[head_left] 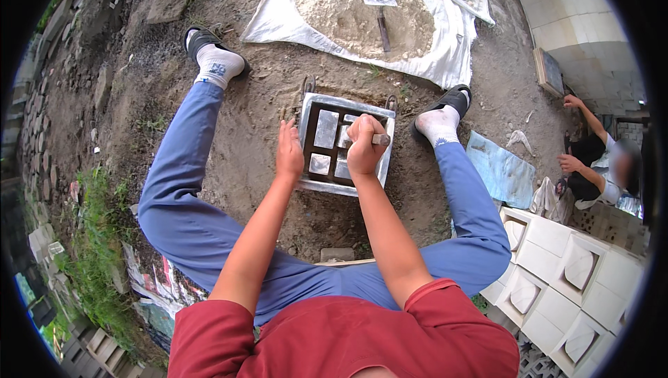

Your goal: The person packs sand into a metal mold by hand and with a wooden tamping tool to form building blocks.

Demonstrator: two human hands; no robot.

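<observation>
On the ground between my feet lies a square metal mould (311,185) with loop handles on its far side. Silvery rectangular blocks (325,130) stand inside it, with dark gaps around them. My left hand (289,150) is held upright at the mould's left edge, its fingers straight and nothing in it. Over the mould's right half, my right hand (364,146) is closed around a short, round, brownish handle (380,139). The handle's end sticks out to the right of the fist. Whatever is at its other end is hidden by the hand.
Beyond the mould, a white sheet (268,20) bears a pale sand heap (327,2) with a hoe-like trowel (383,27) on it. A blue sheet (499,169) lies right, near stacked pale moulded blocks (546,249). Another person (591,169) sits far right beside a tilted framed panel (549,72).
</observation>
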